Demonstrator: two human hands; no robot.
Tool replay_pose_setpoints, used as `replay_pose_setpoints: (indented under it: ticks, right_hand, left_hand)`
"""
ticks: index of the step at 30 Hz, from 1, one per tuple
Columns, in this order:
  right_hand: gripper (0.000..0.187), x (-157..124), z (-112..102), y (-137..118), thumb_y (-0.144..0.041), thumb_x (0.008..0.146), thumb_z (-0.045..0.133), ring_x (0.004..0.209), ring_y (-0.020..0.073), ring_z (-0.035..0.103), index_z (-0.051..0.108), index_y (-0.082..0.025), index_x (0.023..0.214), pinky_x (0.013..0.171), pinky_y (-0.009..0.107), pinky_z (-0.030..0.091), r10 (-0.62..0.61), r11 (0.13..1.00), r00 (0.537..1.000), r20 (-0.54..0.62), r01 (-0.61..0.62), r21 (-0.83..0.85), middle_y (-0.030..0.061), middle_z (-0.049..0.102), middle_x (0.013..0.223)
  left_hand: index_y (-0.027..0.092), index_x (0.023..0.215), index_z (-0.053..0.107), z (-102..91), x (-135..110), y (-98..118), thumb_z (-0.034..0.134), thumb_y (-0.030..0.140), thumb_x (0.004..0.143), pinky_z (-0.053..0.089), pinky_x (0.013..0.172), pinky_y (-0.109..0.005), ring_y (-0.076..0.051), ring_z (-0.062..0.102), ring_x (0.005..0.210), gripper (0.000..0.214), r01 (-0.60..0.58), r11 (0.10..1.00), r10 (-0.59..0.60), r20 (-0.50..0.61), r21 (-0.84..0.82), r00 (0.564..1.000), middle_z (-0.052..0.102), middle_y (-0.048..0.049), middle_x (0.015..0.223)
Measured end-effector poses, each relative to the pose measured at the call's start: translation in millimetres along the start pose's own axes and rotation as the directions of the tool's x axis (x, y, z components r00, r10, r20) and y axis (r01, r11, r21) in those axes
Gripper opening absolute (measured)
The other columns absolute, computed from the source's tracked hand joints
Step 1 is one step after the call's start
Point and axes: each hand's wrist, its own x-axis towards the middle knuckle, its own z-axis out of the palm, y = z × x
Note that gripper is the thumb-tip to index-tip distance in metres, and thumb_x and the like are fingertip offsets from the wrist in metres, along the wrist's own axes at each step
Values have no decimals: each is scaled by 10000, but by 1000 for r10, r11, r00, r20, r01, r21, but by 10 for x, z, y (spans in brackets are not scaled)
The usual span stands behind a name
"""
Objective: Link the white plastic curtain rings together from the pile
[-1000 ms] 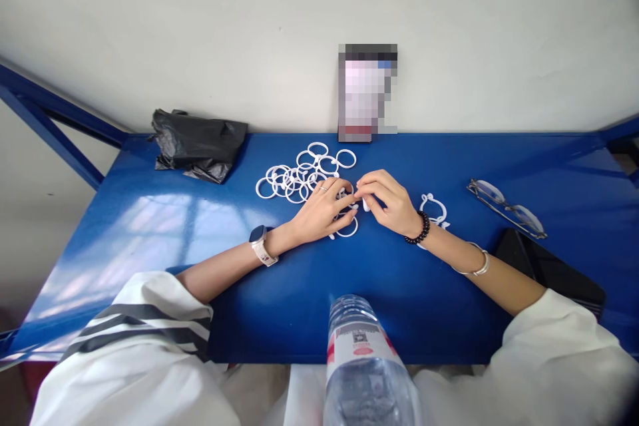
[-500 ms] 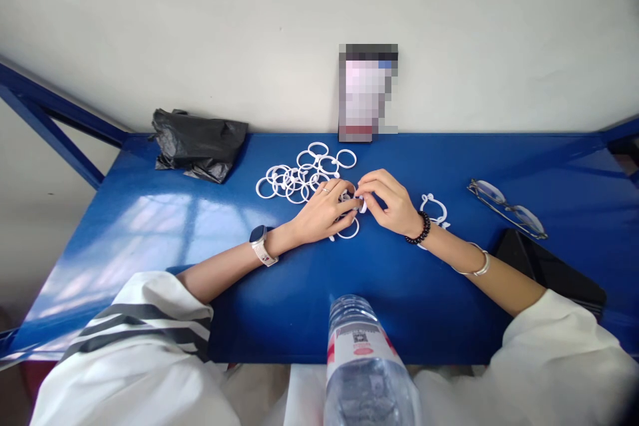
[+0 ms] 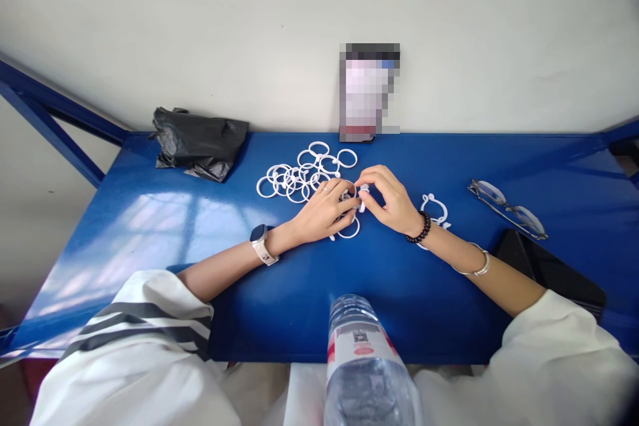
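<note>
My left hand (image 3: 327,212) is closed in a pinch on a white plastic ring (image 3: 362,206), whose end with a small knob shows between my hands. The thumb and fingers of my right hand (image 3: 387,198) are bent round the same ring from the right. My fingers partly hide it. Another white ring (image 3: 349,227) lies on the table under my left fingertips. Beyond my left hand is a loose pile of several white rings (image 3: 297,193), some overlapping. By my right wrist a few more rings (image 3: 434,209) lie apart, partly covered by the forearm.
Transparent bottle (image 3: 367,373) in front of my body, at the near table edge. A crumpled black plastic bag (image 3: 200,145) lies back left, a blurred-out phone (image 3: 367,96) leans on the wall. Glasses (image 3: 506,208) and a black device (image 3: 554,273) lie right on the blue table (image 3: 279,306).
My right index finger has lifted slightly and its fingertips have parted a little, so more of the white ring shows between my hands. My left hand stays almost still.
</note>
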Motion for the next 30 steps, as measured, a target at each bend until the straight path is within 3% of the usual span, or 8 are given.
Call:
replay_pose_setpoints:
  ticks: [18, 30]
  right_hand:
    - [165, 2, -4, 5, -205, 975, 429, 836, 183, 572, 566, -189, 885, 761, 332, 481, -17, 999, 998, 67, 15, 33, 63, 631, 874]
    - [226, -17, 9, 32, -236, 1000, 365, 781, 172, 564, 556, -196, 885, 741, 323, 468, 39, 997, 981, 188, -50, 51, 44, 638, 840]
  left_hand:
    - [172, 1077, 601, 12, 3, -11, 401, 245, 967, 422, 916, -395, -237, 468, 1050, 240, -13, 1000, 13, -3, 3, 1000, 530, -114, 1117]
    - [164, 1059, 603, 14, 2, -22, 404, 250, 963, 424, 910, -399, -244, 465, 1045, 236, -18, 1000, 18, 8, 11, 1000, 534, -117, 1103]
